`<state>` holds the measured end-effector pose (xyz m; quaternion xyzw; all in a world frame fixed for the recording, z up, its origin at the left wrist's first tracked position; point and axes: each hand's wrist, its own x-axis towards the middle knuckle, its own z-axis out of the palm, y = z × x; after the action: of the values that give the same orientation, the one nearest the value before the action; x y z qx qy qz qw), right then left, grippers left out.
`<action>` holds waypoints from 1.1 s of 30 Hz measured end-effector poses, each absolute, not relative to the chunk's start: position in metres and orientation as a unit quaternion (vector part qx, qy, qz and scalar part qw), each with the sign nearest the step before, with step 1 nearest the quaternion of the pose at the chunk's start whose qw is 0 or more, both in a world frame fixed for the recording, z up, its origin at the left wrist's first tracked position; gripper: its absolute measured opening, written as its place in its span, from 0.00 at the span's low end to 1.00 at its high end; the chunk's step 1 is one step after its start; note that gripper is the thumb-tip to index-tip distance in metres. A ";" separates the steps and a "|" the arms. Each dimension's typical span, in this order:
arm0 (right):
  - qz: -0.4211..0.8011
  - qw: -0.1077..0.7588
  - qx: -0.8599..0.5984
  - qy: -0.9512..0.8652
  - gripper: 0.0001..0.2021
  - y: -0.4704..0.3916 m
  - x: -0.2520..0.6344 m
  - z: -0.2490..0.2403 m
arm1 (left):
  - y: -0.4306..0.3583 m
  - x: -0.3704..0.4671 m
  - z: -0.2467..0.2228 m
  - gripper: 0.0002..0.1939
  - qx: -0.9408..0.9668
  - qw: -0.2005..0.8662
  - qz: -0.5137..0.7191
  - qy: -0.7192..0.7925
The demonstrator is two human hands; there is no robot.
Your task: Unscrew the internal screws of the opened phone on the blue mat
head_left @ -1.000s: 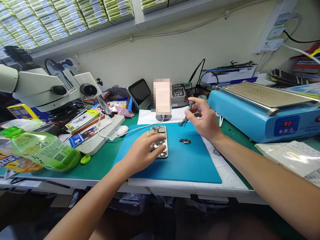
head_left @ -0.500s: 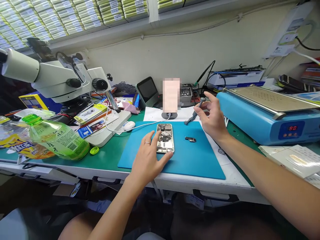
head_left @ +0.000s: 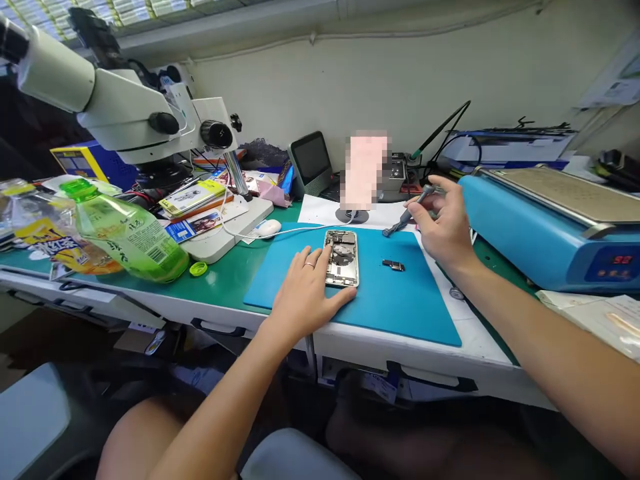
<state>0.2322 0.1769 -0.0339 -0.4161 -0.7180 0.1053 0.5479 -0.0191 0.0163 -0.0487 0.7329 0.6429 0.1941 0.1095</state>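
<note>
An opened phone (head_left: 344, 259) lies on the blue mat (head_left: 400, 307), its inner parts showing. My left hand (head_left: 310, 290) rests at its left and lower edges, fingers apart, with a ring on one finger. A grey screwdriver (head_left: 403, 220) is between the thumb and fingers of my right hand (head_left: 443, 220), raised above the mat's back right corner, its dark end pointing down and left. Right of the phone sits a small dark part (head_left: 394, 265) on the mat.
A microscope (head_left: 125, 120) stands at the left, with bottles (head_left: 135, 233) and a green cap (head_left: 199, 269) near it. A blue heating machine (head_left: 530, 227) is at the right. Behind the mat are a small screen (head_left: 311, 160) and a blurred upright object (head_left: 367, 170).
The view has shifted, so the bench appears higher and further right. My left hand still lies at the phone, and my right hand still holds the screwdriver, now tilted more flatly.
</note>
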 end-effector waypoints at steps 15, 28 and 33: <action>0.113 0.549 -0.403 -0.723 0.22 0.173 0.233 -0.034 | 0.017 -0.018 -0.059 0.41 0.738 0.088 0.216 0.633; 0.113 0.518 -0.400 -0.748 0.23 0.163 0.231 -0.025 | 0.015 -0.017 -0.055 0.42 0.729 0.097 0.229 0.637; 0.129 0.510 -0.398 -0.752 0.24 0.159 0.231 -0.023 | 0.014 -0.017 -0.055 0.41 0.737 0.098 0.223 0.631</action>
<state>0.2309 0.1592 -0.0230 -0.3978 -0.7519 0.1292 0.5097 -0.0165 0.0141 -0.0547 0.7369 0.6305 0.2230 0.0980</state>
